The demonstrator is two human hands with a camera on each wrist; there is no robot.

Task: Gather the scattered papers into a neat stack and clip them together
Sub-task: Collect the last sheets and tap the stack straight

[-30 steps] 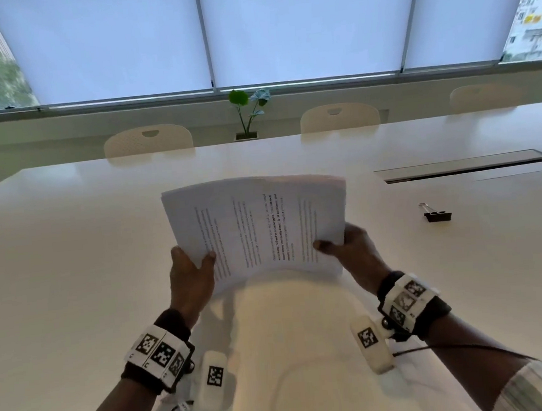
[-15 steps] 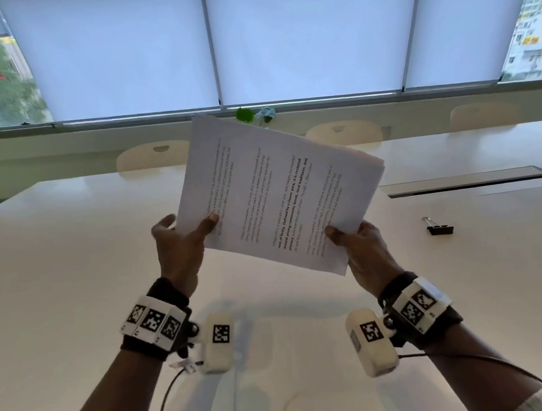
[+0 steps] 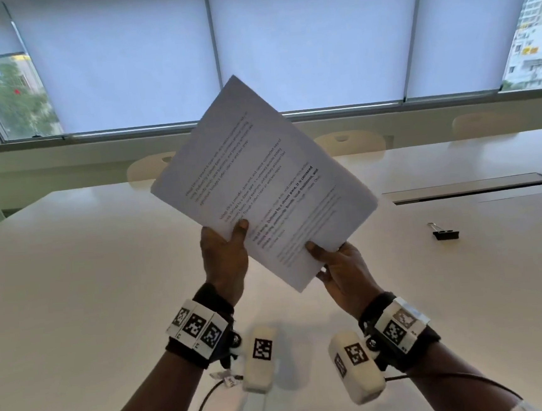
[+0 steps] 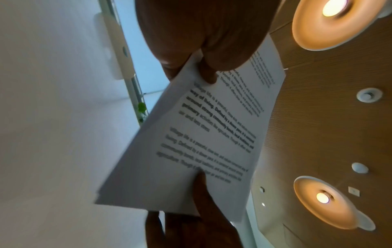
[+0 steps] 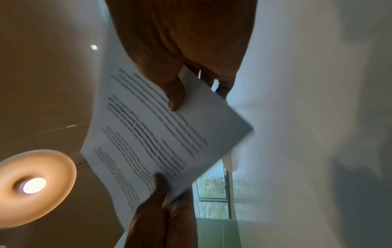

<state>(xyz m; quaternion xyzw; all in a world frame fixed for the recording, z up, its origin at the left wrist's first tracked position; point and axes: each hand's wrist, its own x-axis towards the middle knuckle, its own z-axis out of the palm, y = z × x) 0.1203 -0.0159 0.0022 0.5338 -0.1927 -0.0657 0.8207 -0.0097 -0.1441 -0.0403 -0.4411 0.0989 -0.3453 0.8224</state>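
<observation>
A stack of printed white papers [image 3: 261, 180] is held up in the air above the white table [image 3: 73, 288], turned so one corner points upward. My left hand [image 3: 230, 241] pinches its lower left edge, thumb on the front. My right hand [image 3: 337, 262] pinches the bottom corner, thumb also on the printed side. The left wrist view shows the left thumb [image 4: 208, 73] pressing on the stack [image 4: 201, 142]. In the right wrist view the right thumb [image 5: 176, 95] lies on the blurred sheets [image 5: 148, 142]. A black binder clip [image 3: 446, 234] lies on the table to the right, away from both hands.
A recessed cable slot [image 3: 468, 188] runs across the table behind the clip. Pale chairs [image 3: 349, 142] stand along the far edge, under windows with drawn blinds. Cables trail from both wrists near the front edge.
The stack has risen from near the tabletop and turned from lying wide to standing on a corner. Both hands came closer together at its lower edge.
</observation>
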